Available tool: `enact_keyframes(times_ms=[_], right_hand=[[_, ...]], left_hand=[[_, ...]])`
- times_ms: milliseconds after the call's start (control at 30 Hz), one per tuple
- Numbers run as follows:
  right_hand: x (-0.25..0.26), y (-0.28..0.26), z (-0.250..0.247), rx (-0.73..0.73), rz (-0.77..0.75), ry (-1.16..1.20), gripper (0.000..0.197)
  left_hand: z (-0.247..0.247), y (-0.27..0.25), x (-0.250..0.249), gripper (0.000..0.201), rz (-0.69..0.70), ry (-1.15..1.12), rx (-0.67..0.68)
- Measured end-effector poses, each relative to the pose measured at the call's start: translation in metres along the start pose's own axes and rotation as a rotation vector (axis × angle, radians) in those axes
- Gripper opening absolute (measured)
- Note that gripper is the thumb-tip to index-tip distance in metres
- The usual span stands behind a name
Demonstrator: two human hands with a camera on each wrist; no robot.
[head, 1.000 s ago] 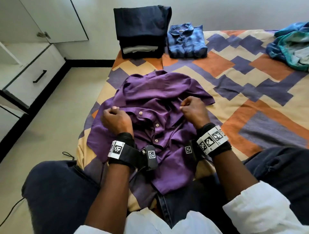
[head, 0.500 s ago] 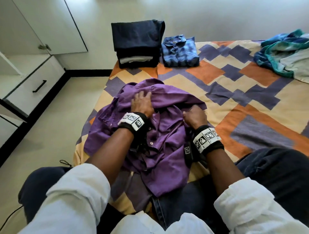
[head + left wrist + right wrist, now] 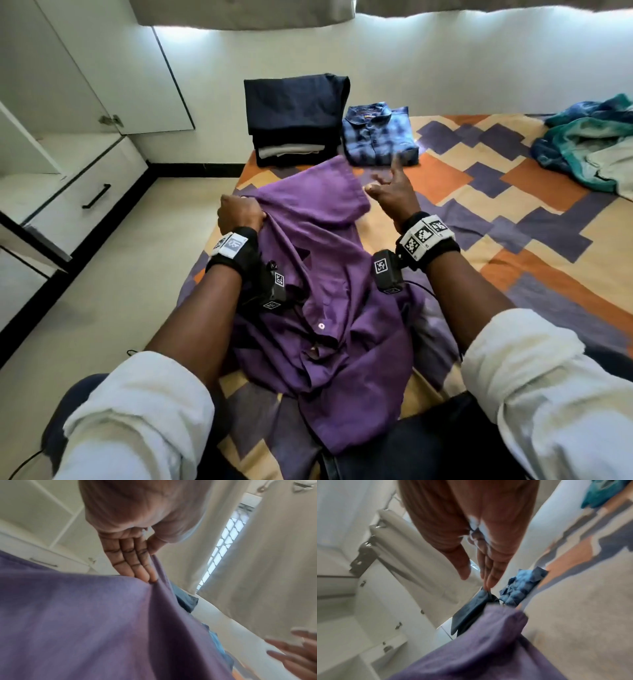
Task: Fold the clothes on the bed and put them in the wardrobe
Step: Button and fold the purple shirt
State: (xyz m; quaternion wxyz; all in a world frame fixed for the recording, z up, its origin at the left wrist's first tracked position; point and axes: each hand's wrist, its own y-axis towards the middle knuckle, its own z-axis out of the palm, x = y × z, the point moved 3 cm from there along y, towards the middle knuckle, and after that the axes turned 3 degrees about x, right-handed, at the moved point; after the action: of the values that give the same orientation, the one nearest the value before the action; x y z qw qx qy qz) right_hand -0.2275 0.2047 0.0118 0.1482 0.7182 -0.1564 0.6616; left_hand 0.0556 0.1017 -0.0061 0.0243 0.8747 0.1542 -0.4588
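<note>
Left hand (image 3: 240, 215) pinches the purple shirt (image 3: 329, 294) at its left edge — right hand (image 3: 390, 192) hovers beside it, fingers spread.

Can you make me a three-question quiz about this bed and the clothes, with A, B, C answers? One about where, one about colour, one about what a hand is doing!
1. Where is the folded blue checked shirt?
A. Right of the dark folded pile
B. On the floor
C. In the drawer

2. What colour is the shirt being folded?
A. Green
B. Purple
C. White

3. What is the left hand doing?
A. Hanging free
B. Pointing at the wall
C. Gripping the purple cloth

Answers:
1. A: they sit side by side at the far end of the bed.
2. B: it lies spread before the person.
3. C: its fingers bunch the fabric, while the right hand is open above the bed.
</note>
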Motion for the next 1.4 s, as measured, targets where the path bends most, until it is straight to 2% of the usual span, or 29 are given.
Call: enact_keyframes(times_ms=[67, 133, 167, 200, 267, 300, 333, 367, 433, 533, 567, 600, 667, 767, 833, 867, 933, 1000, 1033, 1067, 1133, 1167, 1300, 1400], right_hand=[[-0.009, -0.004, 0.007, 0.057, 0.082, -0.22, 0.056], [-0.03, -0.019, 0.012, 0.157, 0.205, -0.455, 0.024], [-0.044, -0.025, 0.012, 0.191, 0.247, -0.534, 0.027], [-0.057, -0.033, 0.012, 0.221, 0.282, -0.591, 0.038], [-0.071, -0.053, 0.013, 0.252, 0.301, -0.598, 0.059], [-0.074, -0.062, 0.015, 0.247, 0.284, -0.552, 0.056], [-0.07, -0.074, 0.019, 0.236, 0.252, -0.503, 0.044], [-0.066, -0.084, 0.023, 0.237, 0.208, -0.47, 0.027], [-0.054, -0.104, 0.035, 0.372, 0.106, -0.498, 0.011], [-0.04, -0.132, 0.059, 0.749, 0.038, -0.827, 0.014], [-0.042, -0.137, 0.063, 0.822, 0.036, -0.886, 0.016], [-0.045, -0.138, 0.064, 0.834, 0.048, -0.906, 0.015], [-0.046, -0.136, 0.06, 0.717, 0.052, -0.87, 0.019], [-0.048, -0.126, 0.046, 0.485, 0.043, -0.877, 0.015], [-0.054, -0.12, 0.038, 0.419, 0.067, -0.983, 0.02], [-0.057, -0.119, 0.035, 0.401, 0.101, -1.006, 0.021], [-0.062, -0.117, 0.031, 0.377, 0.154, -1.023, 0.023], [-0.062, -0.117, 0.032, 0.367, 0.164, -1.031, 0.03], [-0.06, -0.119, 0.033, 0.377, 0.16, -1.039, 0.032], [-0.058, -0.121, 0.035, 0.408, 0.162, -1.049, 0.031], [-0.053, -0.127, 0.039, 0.49, 0.167, -1.079, 0.028], [-0.052, -0.128, 0.039, 0.526, 0.17, -1.092, 0.026], [-0.057, -0.127, 0.03, 0.566, 0.221, -1.179, 0.023], [-0.054, -0.124, 0.022, 0.509, 0.248, -1.16, 0.017]], left_hand=[[-0.009, -0.012, 0.002, 0.041, -0.055, -0.004, -0.01], [-0.011, -0.03, 0.001, 0.039, 0.026, 0.065, -0.033], [-0.01, -0.036, 0.001, 0.037, 0.109, 0.105, -0.052], [-0.006, -0.041, -0.002, 0.033, 0.247, 0.137, -0.057], [0.011, -0.04, -0.01, 0.033, 0.53, 0.271, 0.05], [0.019, -0.042, -0.015, 0.04, 0.634, 0.354, 0.152], [0.029, -0.045, -0.019, 0.047, 0.722, 0.429, 0.282], [0.036, -0.051, -0.024, 0.057, 0.772, 0.533, 0.401], [0.046, -0.058, -0.027, 0.071, 0.829, 0.765, 0.538], [0.048, -0.054, -0.016, 0.053, 0.853, 0.986, 0.581], [0.045, -0.053, -0.011, 0.043, 0.85, 0.992, 0.576], [0.041, -0.053, -0.007, 0.036, 0.848, 0.992, 0.552], [0.033, -0.053, 0.001, 0.028, 0.844, 0.992, 0.473], [0.018, -0.05, 0.012, 0.03, 0.8, 1.067, 0.366], [0.007, -0.048, 0.017, 0.035, 0.727, 1.166, 0.327], [0.002, -0.048, 0.018, 0.031, 0.706, 1.189, 0.303], [-0.005, -0.054, 0.012, 0.015, 0.75, 1.152, 0.229], [-0.003, -0.062, -0.002, 0.015, 0.932, 0.966, 0.207], [0.002, -0.065, -0.009, 0.018, 1.002, 0.853, 0.285], [0.009, -0.069, -0.014, 0.02, 1.019, 0.778, 0.419], [0.027, -0.076, -0.018, 0.026, 1.012, 0.802, 0.671], [0.036, -0.081, -0.018, 0.031, 1.017, 0.863, 0.753], [0.061, -0.091, -0.009, 0.052, 1.013, 1.109, 0.885], [0.064, -0.092, -0.007, 0.045, 1.006, 1.2, 0.886]])
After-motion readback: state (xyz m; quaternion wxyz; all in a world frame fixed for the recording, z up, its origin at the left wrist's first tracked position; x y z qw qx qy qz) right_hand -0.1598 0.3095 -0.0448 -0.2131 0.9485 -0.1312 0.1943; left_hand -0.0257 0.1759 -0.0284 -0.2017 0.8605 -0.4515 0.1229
